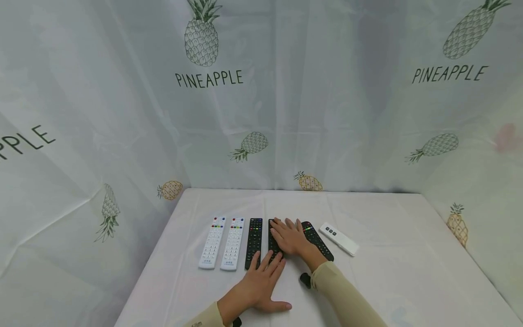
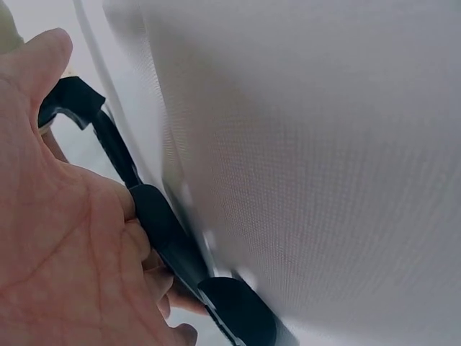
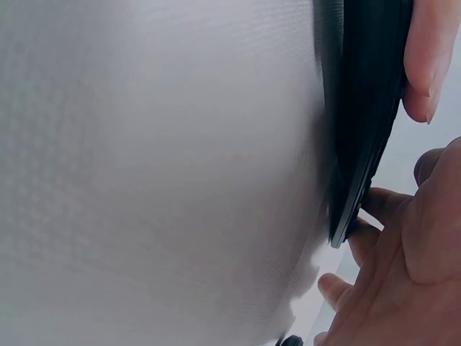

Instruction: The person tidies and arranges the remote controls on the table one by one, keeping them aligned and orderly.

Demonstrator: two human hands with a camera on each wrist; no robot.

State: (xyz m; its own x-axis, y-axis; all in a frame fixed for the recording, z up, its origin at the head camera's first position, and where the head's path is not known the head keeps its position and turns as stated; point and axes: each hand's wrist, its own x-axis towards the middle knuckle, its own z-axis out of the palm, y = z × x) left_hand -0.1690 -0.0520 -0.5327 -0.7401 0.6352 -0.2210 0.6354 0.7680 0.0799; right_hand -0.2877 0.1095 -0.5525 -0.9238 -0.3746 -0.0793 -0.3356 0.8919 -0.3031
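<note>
Lying on the white cloth-covered table, the long, black, plastic remote control is partly under my right hand. My right fingers are straight and spread, and they cover its far part. The fingers of my left hand are also straight and spread, with the thumb stretched well apart, and two of its fingertips come to the near end. How firmly they press, I cannot tell. The long axis of this remote runs away from me, toward the far table edge. It is nearly parallel with the narrow black remote control with small coloured buttons, just beside it on the left. Past my right hand, the wider black remote control with rounded corners lies slanted, its far end pointing to the left.
</note>
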